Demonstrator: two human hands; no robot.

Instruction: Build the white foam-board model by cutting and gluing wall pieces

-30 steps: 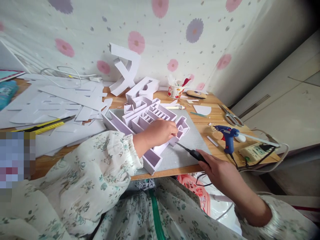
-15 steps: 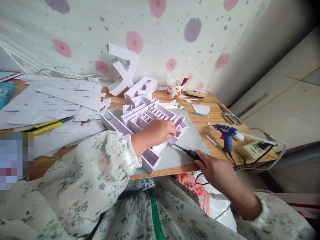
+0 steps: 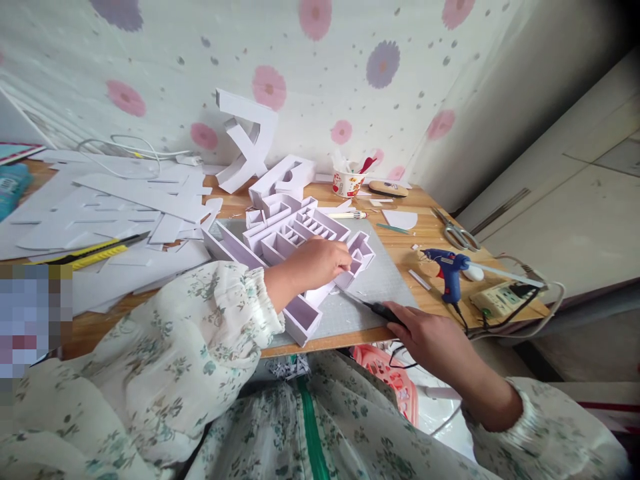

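Room: a craft corner, apparently in a home, we judge
Wooden table [image 3: 431,205]: we list white sheets [image 3: 125,200], a boxed white form [image 3: 275,248], scissors [image 3: 456,233], a glue gun [image 3: 451,270]
Flowered sheeting [image 3: 310,83]: behind
Pale cabinet [image 3: 560,173]: alongside

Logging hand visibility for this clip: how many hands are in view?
2: the left hand at the white compartmented piece, the right hand gripping the black-handled tool.

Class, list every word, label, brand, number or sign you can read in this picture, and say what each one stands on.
No text can be read for certain.
Paper cup: red print, too small to read.
Teal item at the left edge: pale marks, too blurred.
Oval tan item: small dark marking, too small.
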